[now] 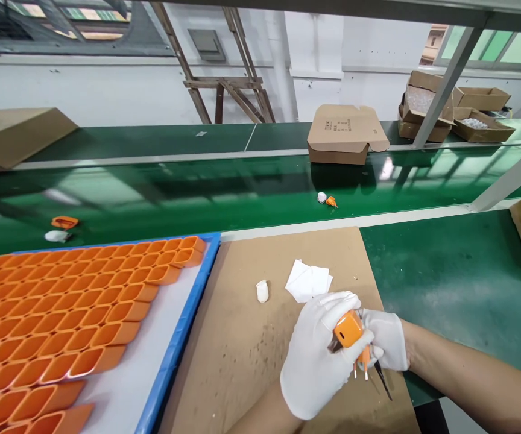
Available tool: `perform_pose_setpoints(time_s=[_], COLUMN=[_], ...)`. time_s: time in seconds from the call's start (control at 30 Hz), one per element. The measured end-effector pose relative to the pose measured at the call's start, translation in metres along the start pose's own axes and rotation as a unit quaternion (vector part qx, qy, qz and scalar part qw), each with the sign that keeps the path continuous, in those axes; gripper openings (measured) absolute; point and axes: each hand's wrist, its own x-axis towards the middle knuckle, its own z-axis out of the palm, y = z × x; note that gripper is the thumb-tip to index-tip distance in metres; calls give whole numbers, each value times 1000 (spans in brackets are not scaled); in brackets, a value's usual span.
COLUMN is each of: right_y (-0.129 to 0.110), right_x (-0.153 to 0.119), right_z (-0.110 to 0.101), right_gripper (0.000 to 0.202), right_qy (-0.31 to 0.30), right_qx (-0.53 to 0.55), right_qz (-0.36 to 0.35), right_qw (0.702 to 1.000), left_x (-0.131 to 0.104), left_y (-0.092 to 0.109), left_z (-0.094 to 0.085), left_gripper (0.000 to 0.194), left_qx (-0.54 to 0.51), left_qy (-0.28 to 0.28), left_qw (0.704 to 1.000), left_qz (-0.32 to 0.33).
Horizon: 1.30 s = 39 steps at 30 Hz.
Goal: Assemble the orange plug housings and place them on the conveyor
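My left hand [312, 355], in a white glove, is closed around an orange plug-in charger [349, 329] with a dark port slot in its face and two pins pointing down. My right hand [387, 337], also gloved, is closed just behind and to the right of it. A thin black tool [384, 383] sticks out downward from the right hand; its kind I cannot make out. The right fingertips are partly hidden by the charger and the left hand. White paper squares [308, 281] lie just beyond the hands, beside a small crumpled white piece [262, 292].
Brown cardboard [237, 343] covers the bench here. At left, a blue-rimmed tray [181, 337] bears rows of orange open shells [84, 301]. Beyond runs a green belt [174, 199] with small orange and white parts [331, 201]. A carton [346, 132] and metal posts [450, 84] stand farther back.
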Motion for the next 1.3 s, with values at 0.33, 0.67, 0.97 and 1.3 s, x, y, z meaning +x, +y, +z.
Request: perform_pose_setpoints(time_s=[0.33,0.67,0.97,1.3], right_y=[-25,-17,-21,-16], right_x=[-20,-23,-17,-21], right_z=[-26,-10,-23,-13], right_gripper=[22,24,23,27], right_qy=[74,338,435,395], right_qx=[-90,-289,-155,-202], right_qz=[-89,-242,-223,-252], right_qw=[989,862,858,860], left_x=[11,5,16,16], left_y=[-5,-5,-11,-9], left_z=[-15,2,-11,-11], left_gripper=[37,25,36,40], left_qx=[-6,55,-247,-448], left_qy=[18,66,-1,-49], left_qw=[998,976,925,851], left_qz=[-62,-200,-289,-271])
